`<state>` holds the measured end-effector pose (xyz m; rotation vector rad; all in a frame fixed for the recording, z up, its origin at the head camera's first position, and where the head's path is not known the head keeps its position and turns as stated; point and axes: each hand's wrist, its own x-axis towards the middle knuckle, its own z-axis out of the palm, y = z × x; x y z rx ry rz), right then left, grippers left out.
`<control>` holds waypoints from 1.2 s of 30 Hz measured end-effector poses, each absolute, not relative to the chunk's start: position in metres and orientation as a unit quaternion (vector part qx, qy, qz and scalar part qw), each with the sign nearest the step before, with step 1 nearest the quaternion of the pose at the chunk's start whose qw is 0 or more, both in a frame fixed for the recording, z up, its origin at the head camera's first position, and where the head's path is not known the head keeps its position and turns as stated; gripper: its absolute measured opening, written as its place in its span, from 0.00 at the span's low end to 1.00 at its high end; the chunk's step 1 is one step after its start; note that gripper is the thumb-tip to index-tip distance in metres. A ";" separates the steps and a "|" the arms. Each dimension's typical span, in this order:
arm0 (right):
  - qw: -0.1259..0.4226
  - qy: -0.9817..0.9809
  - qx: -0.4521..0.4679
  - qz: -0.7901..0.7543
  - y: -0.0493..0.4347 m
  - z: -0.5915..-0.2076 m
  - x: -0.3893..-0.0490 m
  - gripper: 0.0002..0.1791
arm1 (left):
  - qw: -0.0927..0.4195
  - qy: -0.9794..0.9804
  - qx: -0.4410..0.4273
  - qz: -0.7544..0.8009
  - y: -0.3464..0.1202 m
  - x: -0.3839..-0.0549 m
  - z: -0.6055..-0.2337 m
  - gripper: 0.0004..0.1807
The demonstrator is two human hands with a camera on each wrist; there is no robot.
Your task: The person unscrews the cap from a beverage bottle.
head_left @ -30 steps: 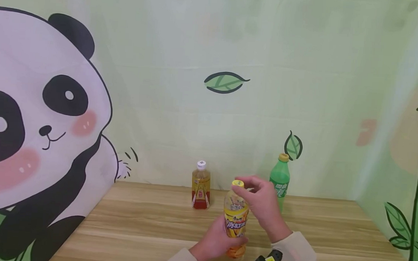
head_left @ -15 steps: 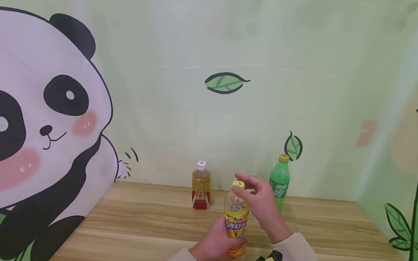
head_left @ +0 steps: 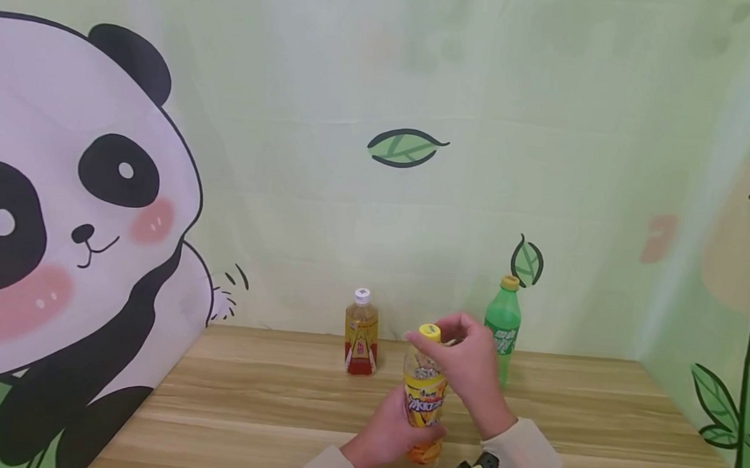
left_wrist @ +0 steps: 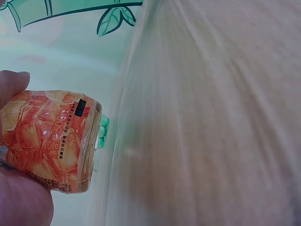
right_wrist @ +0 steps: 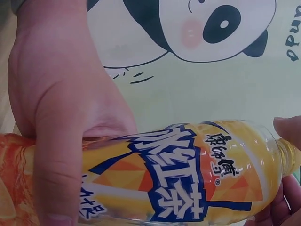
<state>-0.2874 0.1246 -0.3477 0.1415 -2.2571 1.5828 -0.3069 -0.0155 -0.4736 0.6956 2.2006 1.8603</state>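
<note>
In the head view an iced tea bottle (head_left: 425, 405) with a yellow and orange label stands roughly upright in front of me. My left hand (head_left: 390, 430) grips its lower half, thumb across the front. At the top, my right hand (head_left: 473, 358) pinches the yellow cap (head_left: 430, 332) between thumb and fingers. The left wrist view shows the bottle's orange lower label (left_wrist: 51, 139), with its base a little off the table. From the right wrist, the bottle (right_wrist: 174, 174) lies across the view, with the left hand (right_wrist: 61, 108) wrapped around it.
A tea bottle with a white cap (head_left: 361, 337) stands at the back of the wooden table (head_left: 262, 399). Behind my right hand is a green bottle (head_left: 502, 317) with a yellow cap. A printed panda curtain (head_left: 290, 150) hangs behind the table.
My right hand has turned about the cap, its thumb now further left across the front, and the wrist has shifted slightly left. The left hand and bottle have barely moved.
</note>
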 end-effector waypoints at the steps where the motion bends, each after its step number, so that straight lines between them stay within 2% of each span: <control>1: 0.192 -0.803 0.050 0.562 0.125 -0.348 -0.287 0.28 | 0.088 0.740 0.232 0.625 -0.015 -0.307 -0.474 0.32; 19: 0.184 -0.794 0.075 0.574 0.129 -0.346 -0.285 0.18 | 0.085 0.738 0.226 0.630 -0.015 -0.308 -0.475 0.34; 36: 0.160 -0.793 0.101 0.579 0.131 -0.351 -0.290 0.19 | 0.081 0.736 0.234 0.631 -0.016 -0.307 -0.473 0.33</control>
